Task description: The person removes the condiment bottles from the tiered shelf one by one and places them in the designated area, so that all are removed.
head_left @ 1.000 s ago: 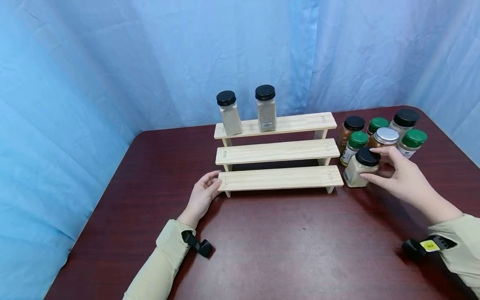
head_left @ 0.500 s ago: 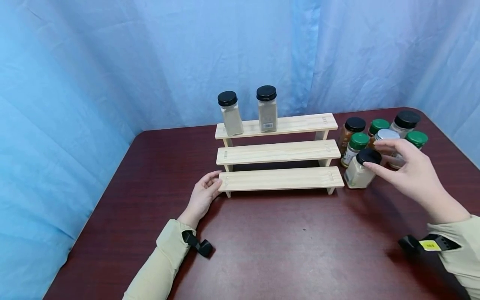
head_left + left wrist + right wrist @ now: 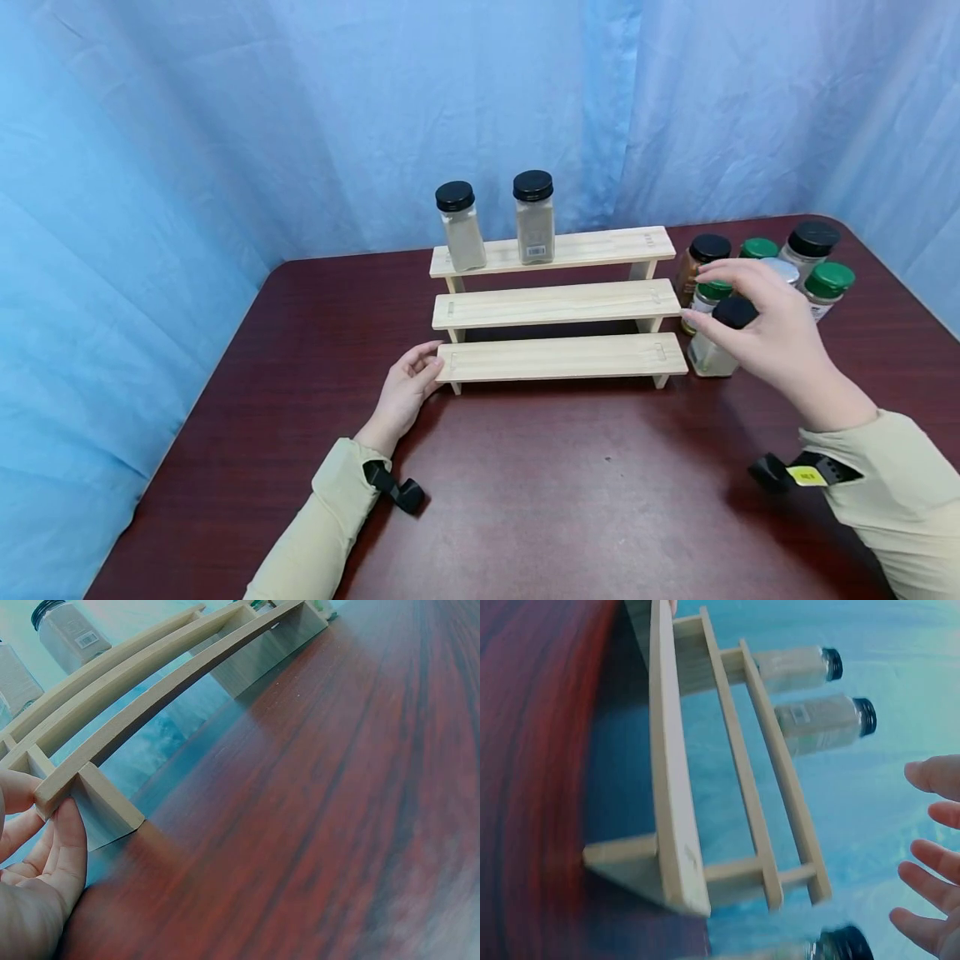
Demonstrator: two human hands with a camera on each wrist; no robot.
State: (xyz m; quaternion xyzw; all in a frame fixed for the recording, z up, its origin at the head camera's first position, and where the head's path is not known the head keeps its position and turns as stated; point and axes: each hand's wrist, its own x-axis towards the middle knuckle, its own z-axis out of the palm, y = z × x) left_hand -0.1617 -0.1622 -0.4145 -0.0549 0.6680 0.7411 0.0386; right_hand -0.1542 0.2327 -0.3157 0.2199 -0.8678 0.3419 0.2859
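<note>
A three-tier wooden shelf (image 3: 558,358) stands on the dark red table. At the left end of its lowest board, my left hand (image 3: 405,387) pinches the corner between thumb and fingers; the left wrist view shows the thumb and fingers (image 3: 69,844) on the board's end. My right hand (image 3: 772,333) hangs in the air with fingers apart, holding nothing. Behind and below it stands a square jar of pale powder (image 3: 708,357) with a black lid, partly hidden by the hand. Two tall black-lidded jars, one at the left (image 3: 463,233) and one beside it (image 3: 535,221), stand on the top board.
Several spice jars cluster right of the shelf, among them a brown jar with a black lid (image 3: 692,265), a green-lidded jar (image 3: 828,282) and a clear jar with a black lid (image 3: 812,243). A blue curtain (image 3: 450,100) hangs behind the table (image 3: 540,492).
My right hand has come off the square pale-powder jar and moved left, toward the shelf's right end. The jar stays on the table. My left hand has kept its place.
</note>
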